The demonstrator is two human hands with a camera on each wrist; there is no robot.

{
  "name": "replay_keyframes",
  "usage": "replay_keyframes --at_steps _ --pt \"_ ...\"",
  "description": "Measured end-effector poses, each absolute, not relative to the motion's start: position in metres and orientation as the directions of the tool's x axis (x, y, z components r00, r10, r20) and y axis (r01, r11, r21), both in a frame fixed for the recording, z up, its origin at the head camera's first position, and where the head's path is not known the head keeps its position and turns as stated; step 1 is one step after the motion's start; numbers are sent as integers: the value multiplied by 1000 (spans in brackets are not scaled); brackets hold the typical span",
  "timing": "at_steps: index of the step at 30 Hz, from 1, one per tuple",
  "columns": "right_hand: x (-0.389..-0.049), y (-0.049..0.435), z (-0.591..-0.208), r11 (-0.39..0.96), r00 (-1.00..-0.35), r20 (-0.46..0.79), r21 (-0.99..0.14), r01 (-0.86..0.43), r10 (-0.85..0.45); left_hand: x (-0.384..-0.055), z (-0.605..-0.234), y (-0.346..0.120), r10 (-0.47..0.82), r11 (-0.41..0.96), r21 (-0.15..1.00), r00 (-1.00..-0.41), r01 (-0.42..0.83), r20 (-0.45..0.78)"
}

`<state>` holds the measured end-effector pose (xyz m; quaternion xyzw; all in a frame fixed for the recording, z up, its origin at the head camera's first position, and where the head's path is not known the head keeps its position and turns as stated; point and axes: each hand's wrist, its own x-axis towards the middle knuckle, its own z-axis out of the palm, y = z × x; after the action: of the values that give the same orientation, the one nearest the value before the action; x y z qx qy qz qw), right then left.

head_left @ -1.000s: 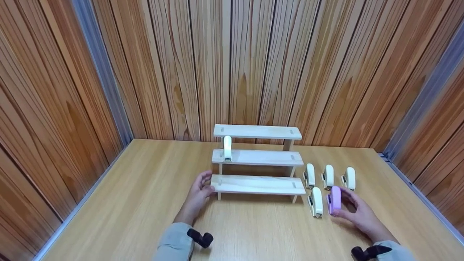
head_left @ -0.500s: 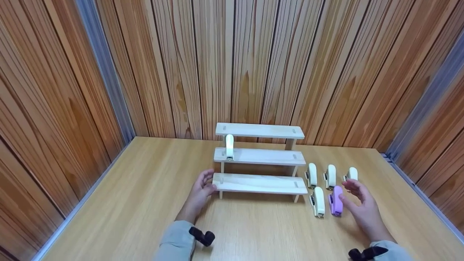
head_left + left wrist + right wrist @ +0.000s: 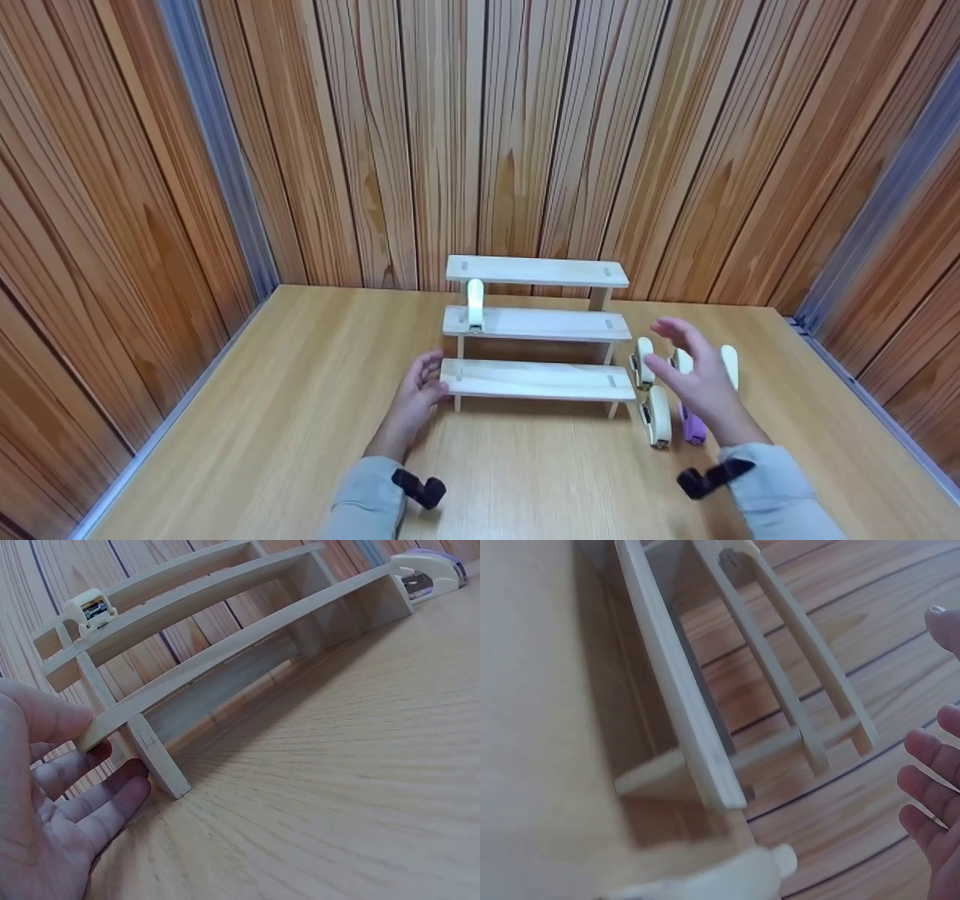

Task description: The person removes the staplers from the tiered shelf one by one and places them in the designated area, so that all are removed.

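A three-tier wooden display stand (image 3: 536, 381) is on the table. My left hand (image 3: 411, 394) grips the left end of its lowest board; in the left wrist view the thumb (image 3: 56, 716) lies on top and fingers curl underneath. One cream stapler (image 3: 475, 304) stands at the left of the middle board. Right of the stand are several more cream staplers (image 3: 657, 420) and a purple stapler (image 3: 693, 426). Above these hovers my right hand (image 3: 697, 379), fingers spread and holding nothing, partly hiding the purple one and some cream ones. In the right wrist view its fingers (image 3: 934, 757) are apart.
The wood-grain table (image 3: 315, 352) carries all of this. Wood-patterned panels (image 3: 510, 135) rise behind it and at both sides, with grey metal posts (image 3: 217, 142) in the corners.
My right hand has let go of the purple stapler, drawn back to the right, then moved up and left over the staplers. My left hand keeps its hold on the stand.
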<state>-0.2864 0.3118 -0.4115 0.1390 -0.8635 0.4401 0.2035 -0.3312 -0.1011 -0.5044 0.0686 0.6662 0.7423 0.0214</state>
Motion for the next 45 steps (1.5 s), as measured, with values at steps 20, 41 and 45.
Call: replay_keyframes --at_steps 20,41,45 --pt "-331 221 -402 514 -882 385 -717 -470 -270 -331 -504 -97 116 -106 993 -992 43 55" --pt "-370 157 -404 540 -938 161 -782 -312 -308 -332 -502 -100 117 -117 991 -991 59 72" --pt "-375 148 -401 546 -937 124 -784 -294 -327 -331 -500 -100 118 -122 991 -990 57 72"
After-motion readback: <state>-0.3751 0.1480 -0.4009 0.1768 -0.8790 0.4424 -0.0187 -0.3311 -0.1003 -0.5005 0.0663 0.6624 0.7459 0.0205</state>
